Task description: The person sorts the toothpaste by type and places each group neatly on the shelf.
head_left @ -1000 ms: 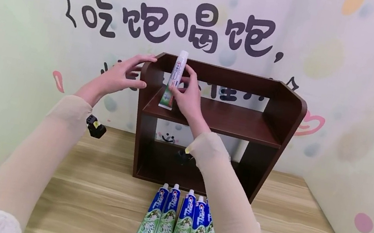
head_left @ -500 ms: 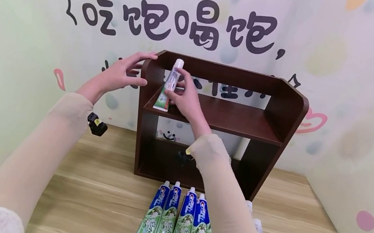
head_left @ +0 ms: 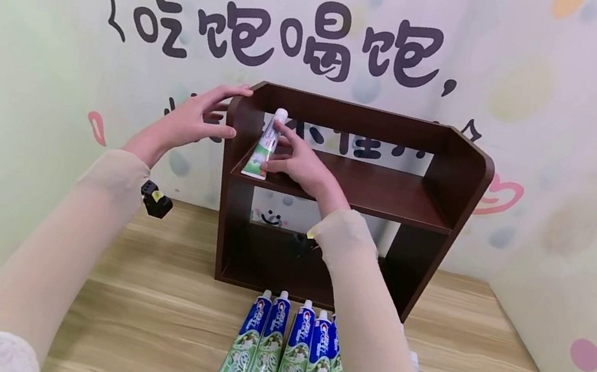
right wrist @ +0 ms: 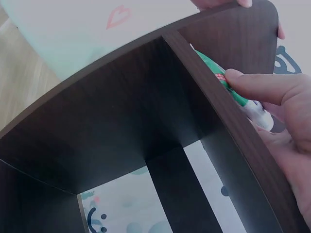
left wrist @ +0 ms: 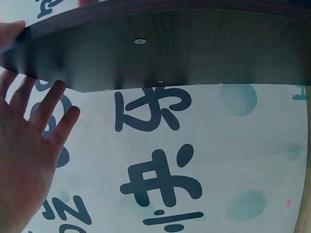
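At the left end of the brown shelf [head_left: 462,180], the left hand [head_left: 185,121] touched the side wall [head_left: 250,124], its grip wide and its fingers spread. That was a light touch, so a hard bump could have made the shelf rock or slide. Just next to that wall, on the upper board [head_left: 364,184], sat the white and green tube [head_left: 261,150]. Its flat end was by the board's front edge, and its white cap [head_left: 281,114] pointed up and back. I could not tell if it lay flat or leaned. Right beside it, the right hand [head_left: 305,164] had a narrow grip, holding the tube with thumb and fingers. If they let go too soon, the tube could have tipped, or slipped off that near edge. Lower down, blue and green tubes [head_left: 296,357] lay close together on the tabletop [head_left: 149,299], partly hidden by the right sleeve [head_left: 369,329]. A falling tube could have knocked them crooked.
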Motion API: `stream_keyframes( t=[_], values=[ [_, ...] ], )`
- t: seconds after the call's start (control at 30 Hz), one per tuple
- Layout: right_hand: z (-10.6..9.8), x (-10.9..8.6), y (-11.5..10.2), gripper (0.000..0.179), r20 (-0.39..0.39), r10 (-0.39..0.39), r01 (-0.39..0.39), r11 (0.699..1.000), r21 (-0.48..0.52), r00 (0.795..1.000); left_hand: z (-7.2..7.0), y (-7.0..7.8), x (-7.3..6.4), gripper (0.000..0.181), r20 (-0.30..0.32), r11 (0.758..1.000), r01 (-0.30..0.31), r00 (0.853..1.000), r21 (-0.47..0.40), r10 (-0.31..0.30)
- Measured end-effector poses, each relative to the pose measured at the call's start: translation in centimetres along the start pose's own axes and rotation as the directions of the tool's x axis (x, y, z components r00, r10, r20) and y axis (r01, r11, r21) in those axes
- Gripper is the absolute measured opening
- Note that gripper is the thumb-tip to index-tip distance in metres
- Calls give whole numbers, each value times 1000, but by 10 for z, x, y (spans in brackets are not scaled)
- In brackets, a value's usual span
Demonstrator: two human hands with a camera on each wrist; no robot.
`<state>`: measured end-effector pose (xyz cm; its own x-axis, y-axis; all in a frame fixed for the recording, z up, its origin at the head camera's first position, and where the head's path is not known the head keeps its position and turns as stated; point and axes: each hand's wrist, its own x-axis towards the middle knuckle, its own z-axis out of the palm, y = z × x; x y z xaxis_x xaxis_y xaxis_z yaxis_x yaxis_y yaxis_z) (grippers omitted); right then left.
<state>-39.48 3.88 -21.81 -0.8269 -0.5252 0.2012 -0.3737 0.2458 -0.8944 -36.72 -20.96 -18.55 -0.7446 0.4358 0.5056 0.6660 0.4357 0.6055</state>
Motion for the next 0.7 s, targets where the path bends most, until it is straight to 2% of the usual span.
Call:
stream_keyframes(
  t=[0.2,0.47,0.7],
  values=[
    [-1,-1,0,89,-8,-9,9,1000,-3,1000,0,0,2,67,0,1000,6,1000,14,-6],
    [5,1,0,76,9,-12,13,995,-103,1000,-1,0,-2,66,-3,1000,7,1000,-10,-7],
    [4,0,-2,74,22,13,-8,984,-180,1000,-1,2,0,67,8,1000,0,1000,-11,1]
  ],
)
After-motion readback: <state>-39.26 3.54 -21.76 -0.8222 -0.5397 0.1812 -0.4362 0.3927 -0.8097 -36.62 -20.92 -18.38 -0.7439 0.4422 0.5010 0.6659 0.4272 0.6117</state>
